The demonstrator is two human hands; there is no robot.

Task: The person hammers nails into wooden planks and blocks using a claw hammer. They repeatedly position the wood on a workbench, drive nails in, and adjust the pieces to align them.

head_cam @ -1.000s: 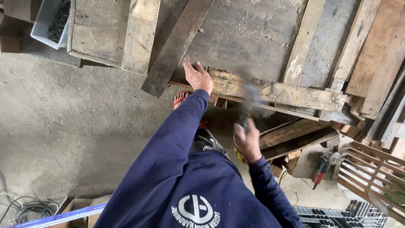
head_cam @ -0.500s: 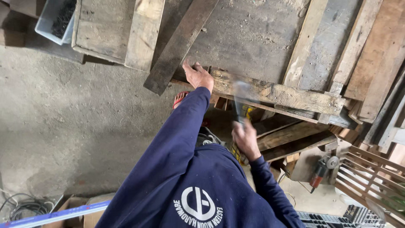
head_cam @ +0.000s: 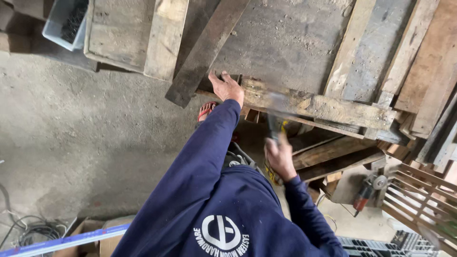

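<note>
My left hand (head_cam: 226,88) presses down on the near end of a weathered wooden rail (head_cam: 328,108) along the edge of a grey wooden panel (head_cam: 281,43). My right hand (head_cam: 279,155) grips the handle of a hammer (head_cam: 274,112), whose head is motion-blurred just over the rail to the right of my left hand. Both arms are in dark blue sleeves. A dark loose plank (head_cam: 205,50) lies slanted across the panel, just left of my left hand.
A pale plank (head_cam: 165,35) lies on another panel at upper left. A grey bin (head_cam: 64,21) sits at the top left corner. Loose boards (head_cam: 340,159) are stacked under the rail. An angle grinder (head_cam: 369,190) lies at right, cables (head_cam: 33,231) lower left.
The hammer has swung down from a raised position toward the rail. My right hand has dropped slightly. My left hand stays on the rail's end.
</note>
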